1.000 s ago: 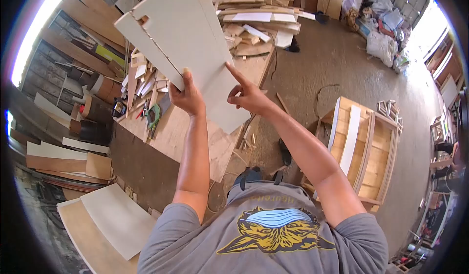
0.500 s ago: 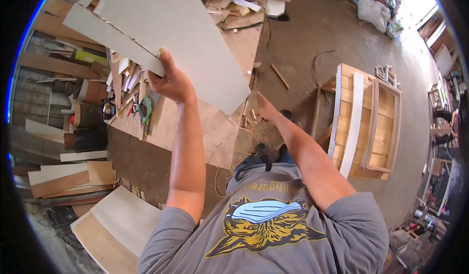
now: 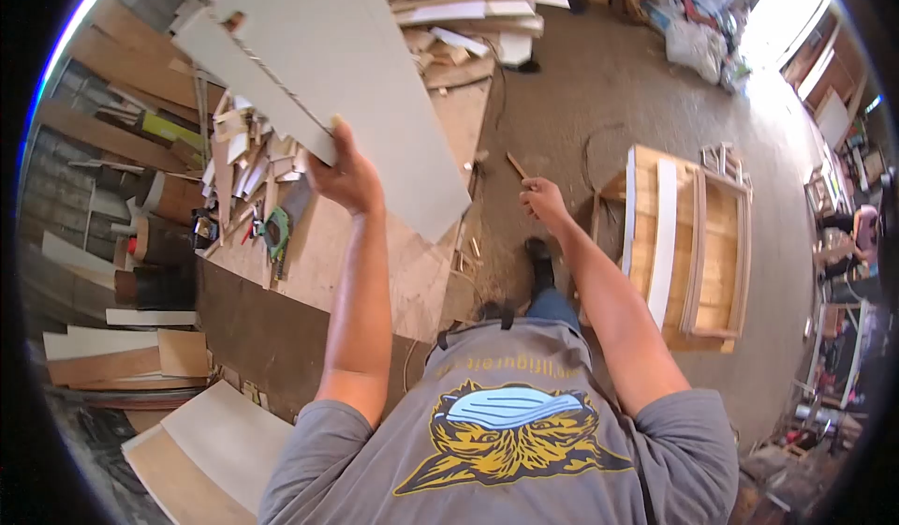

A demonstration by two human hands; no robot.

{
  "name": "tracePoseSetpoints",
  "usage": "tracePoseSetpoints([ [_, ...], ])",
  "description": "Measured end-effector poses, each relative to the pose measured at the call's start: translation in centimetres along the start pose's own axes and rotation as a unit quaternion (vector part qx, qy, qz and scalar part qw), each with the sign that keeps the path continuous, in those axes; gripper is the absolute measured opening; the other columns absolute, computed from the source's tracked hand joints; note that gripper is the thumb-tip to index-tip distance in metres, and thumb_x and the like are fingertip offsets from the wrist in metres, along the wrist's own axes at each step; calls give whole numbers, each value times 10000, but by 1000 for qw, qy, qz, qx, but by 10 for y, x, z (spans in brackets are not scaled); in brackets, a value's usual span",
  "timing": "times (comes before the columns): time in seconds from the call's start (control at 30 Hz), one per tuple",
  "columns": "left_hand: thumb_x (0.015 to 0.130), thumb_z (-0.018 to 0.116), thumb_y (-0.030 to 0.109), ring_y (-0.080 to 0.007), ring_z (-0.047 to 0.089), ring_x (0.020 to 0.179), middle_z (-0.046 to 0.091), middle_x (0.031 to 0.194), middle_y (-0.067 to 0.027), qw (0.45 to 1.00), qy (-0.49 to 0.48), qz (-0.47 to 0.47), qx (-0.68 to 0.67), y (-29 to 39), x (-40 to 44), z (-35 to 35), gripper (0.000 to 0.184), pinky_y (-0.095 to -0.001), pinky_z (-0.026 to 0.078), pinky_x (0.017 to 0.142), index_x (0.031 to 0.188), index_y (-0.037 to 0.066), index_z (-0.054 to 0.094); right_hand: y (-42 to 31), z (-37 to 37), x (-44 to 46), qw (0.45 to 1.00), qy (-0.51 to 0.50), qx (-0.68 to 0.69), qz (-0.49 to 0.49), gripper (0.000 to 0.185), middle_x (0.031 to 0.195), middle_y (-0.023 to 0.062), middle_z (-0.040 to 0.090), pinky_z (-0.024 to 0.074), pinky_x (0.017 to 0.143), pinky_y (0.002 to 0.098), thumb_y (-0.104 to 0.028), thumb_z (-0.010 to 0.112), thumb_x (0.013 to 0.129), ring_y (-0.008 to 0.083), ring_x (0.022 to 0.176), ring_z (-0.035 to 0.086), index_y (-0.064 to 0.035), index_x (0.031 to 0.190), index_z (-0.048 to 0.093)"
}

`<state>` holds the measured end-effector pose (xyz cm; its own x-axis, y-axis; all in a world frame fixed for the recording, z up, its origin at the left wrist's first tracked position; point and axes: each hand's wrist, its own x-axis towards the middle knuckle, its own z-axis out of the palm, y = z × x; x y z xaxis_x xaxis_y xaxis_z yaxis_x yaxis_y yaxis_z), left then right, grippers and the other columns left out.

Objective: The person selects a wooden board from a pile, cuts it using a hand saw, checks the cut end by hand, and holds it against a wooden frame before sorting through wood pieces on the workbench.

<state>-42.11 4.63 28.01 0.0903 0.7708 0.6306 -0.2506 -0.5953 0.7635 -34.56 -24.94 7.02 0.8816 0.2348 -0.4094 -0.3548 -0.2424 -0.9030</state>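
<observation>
A pale, flat panel (image 3: 365,94) with a smooth matte face is held over the table (image 3: 361,267) by the left hand (image 3: 346,177). The thumb lies on its face near the left edge, pinching that edge against the other fingers, which are largely hidden behind it. The panel's long axis runs from the upper left of the view down to the lower right, its narrower-looking near end pointing toward the table's right edge (whether that end touches the wood is hard to tell). A small brown-edged notch (image 3: 234,22) sits near the panel's upper left, and a thin, ragged line runs diagonally from it to the left thumb.

The right hand (image 3: 546,202) is apart from the panel, above the brown, scuffed floor (image 3: 599,75), its fingers loosely curled inward. A slim wooden stick (image 3: 516,164) shows just beyond them.

On the table, which has a bare plywood-like surface, a handsaw (image 3: 278,230) with a green and black handle lies beside a jumble of narrow wood offcuts (image 3: 245,160). Longer boards (image 3: 459,10) are stacked unevenly at the far end. To the right stands a boxy wooden frame (image 3: 700,253) (yellowish boards, with a long white strip across them).
</observation>
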Motion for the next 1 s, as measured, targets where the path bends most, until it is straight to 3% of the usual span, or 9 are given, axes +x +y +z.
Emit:
tracePoseSetpoints([
  [0.03, 923, 765, 372, -268, 677, 903, 713, 1024, -188, 999, -28, -26, -17, 6, -3, -3, 510, -389, 547, 796, 1111, -93, 673, -11, 9, 4, 999, -13, 18, -27, 427, 831, 41, 651, 449, 531, 274, -69, 672, 898, 114, 639, 585, 2, 1315, 613],
  [0.2, 915, 801, 290, -132, 576, 737, 647, 821, -42, 996, -41, -6, -81, 25, -5, -7, 341, -295, 483, 674, 913, -7, 633, -138, 51, -32, 957, -55, 24, -285, 378, 909, 16, 646, 495, 682, 248, -192, 699, 979, 94, 779, 596, -10, 1300, 617],
  [0.33, 939, 773, 195, -92, 555, 742, 645, 832, -14, 994, -81, -31, -72, 21, -2, -11, 228, -263, 457, 676, 936, 14, 634, -244, 65, -84, 897, -17, 18, -442, 462, 1090, 67, 652, 525, 804, 312, -283, 735, 956, 152, 964, 614, -85, 1348, 592],
  [0.4, 943, 760, 159, -82, 569, 774, 658, 870, -1, 976, -116, -55, -173, 16, 1, -12, 183, -256, 466, 703, 963, 17, 646, -285, 64, -105, 868, 17, -5, -497, 528, 1197, 95, 633, 532, 869, 357, -310, 751, 940, 193, 1076, 608, -108, 1387, 555],
  [0.57, 943, 736, 79, -66, 619, 895, 693, 982, 8, 936, -197, -110, -269, 27, -15, -19, 147, -238, 497, 810, 1052, 13, 663, -339, 59, -138, 834, 0, 109, -540, 553, 1305, 120, 591, 509, 946, 391, -332, 709, 975, 223, 1154, 581, -61, 1415, 510],
  [0.6, 945, 725, 61, -60, 614, 892, 693, 980, 11, 951, -220, -83, -201, 29, -18, -25, 150, -232, 495, 808, 1072, 13, 662, -348, 58, -155, 802, 7, 129, -584, 484, 1263, 116, 608, 500, 913, 350, -326, 665, 1008, 170, 1099, 581, -52, 1382, 528],
  [0.7, 935, 738, 64, -58, 612, 889, 693, 983, 12, 941, -215, -91, -244, 31, -29, -25, 159, -234, 494, 800, 1065, 12, 663, -350, 48, -162, 817, -56, 186, -543, 381, 1158, 71, 623, 482, 869, 293, -288, 625, 1035, 106, 1033, 558, -33, 1308, 549],
  [0.9, 984, 698, 311, -84, 573, 838, 645, 920, 6, 939, -240, -44, -242, 56, -11, -42, 327, -263, 469, 754, 1074, 3, 632, -339, 42, -175, 824, -24, 200, -529, 241, 931, 2, 605, 454, 753, 253, -252, 589, 1049, 68, 850, 515, -27, 1133, 583],
  [1.0, 1026, 516, 561, -98, 532, 875, 581, 933, -12, 956, -219, 55, -189, 116, 41, -45, 569, -277, 443, 786, 1146, 11, 601, -337, 42, -178, 794, -73, 265, -543, 239, 917, -5, 596, 444, 756, 240, -253, 574, 1055, 68, 838, 508, -26, 1130, 581],
])
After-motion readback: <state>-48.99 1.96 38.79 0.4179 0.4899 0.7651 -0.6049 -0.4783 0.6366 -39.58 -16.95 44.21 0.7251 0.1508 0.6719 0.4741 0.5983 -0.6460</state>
